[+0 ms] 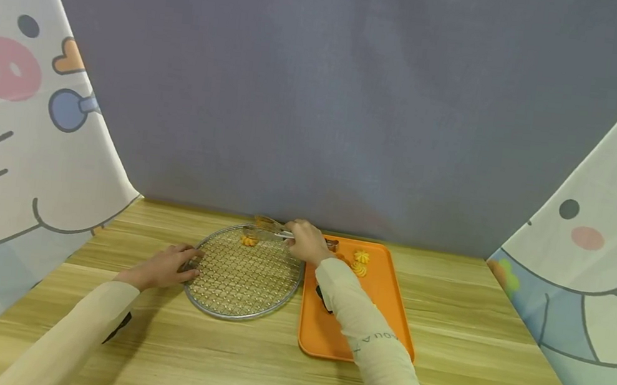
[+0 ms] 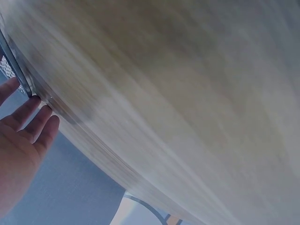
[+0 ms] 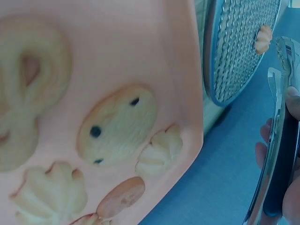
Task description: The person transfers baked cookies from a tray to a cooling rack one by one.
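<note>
My right hand [image 1: 304, 242] grips metal tongs [image 1: 270, 224] over the far edge of a round wire rack [image 1: 240, 301]. The tong tips hover just beyond a small yellow cookie [image 1: 249, 241] lying on the mesh. In the right wrist view the tongs [image 3: 275, 140] run along the right side, near that cookie [image 3: 263, 38] on the rack [image 3: 234, 61]. My left hand [image 1: 167, 267] lies flat with straight fingers on the rack's left rim. Its fingertips [image 2: 43, 123] touch the rim [image 2: 18, 70]. An orange tray [image 1: 327, 339] to the right of the rack holds several cookies [image 1: 360, 262].
Everything sits on a wooden table [image 1: 468, 335]. A grey backdrop stands behind it and cartoon-print curtains [image 1: 20, 143] hang on both sides. Up close, the tray [image 3: 178, 56] shows a round cookie with dark dots [image 3: 117, 125] among swirl-shaped ones.
</note>
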{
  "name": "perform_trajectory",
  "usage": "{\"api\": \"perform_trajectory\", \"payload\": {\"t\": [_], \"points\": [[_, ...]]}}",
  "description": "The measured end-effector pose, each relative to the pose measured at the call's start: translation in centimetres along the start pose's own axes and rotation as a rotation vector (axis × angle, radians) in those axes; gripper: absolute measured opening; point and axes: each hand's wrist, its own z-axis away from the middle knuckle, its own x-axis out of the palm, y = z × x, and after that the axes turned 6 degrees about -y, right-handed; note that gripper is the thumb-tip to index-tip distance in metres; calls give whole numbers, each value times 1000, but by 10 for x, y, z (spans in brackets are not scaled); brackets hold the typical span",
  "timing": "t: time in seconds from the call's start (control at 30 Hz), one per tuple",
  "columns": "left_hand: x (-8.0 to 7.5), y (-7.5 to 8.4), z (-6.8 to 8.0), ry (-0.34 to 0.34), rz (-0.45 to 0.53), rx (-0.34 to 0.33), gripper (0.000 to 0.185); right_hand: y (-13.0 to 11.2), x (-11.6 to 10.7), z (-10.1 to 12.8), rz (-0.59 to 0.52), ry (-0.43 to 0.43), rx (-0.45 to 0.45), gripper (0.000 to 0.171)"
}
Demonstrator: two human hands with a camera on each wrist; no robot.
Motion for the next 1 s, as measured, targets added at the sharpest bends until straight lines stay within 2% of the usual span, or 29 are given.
{"api": "perform_trajectory", "payload": {"t": [0.2, 0.43, 0.57, 0.77, 1.0], "points": [[-1, 1, -1, -4, -6, -5, 44, 8, -6, 4, -21, -2, 12, 36], [3, -4, -2, 16, 6, 30, 43, 20, -13, 11, -31, 21, -5, 36], [5, -10, -3, 17, 4, 36, 44, 25, -17, 17, -48, -1, -7, 37], [5, -12, -1, 28, 8, 47, 46, 33, -24, 31, -39, -20, -12, 36], [5, -12, -1, 36, 8, 56, 45, 48, -29, 51, -37, 11, -27, 34]]}}
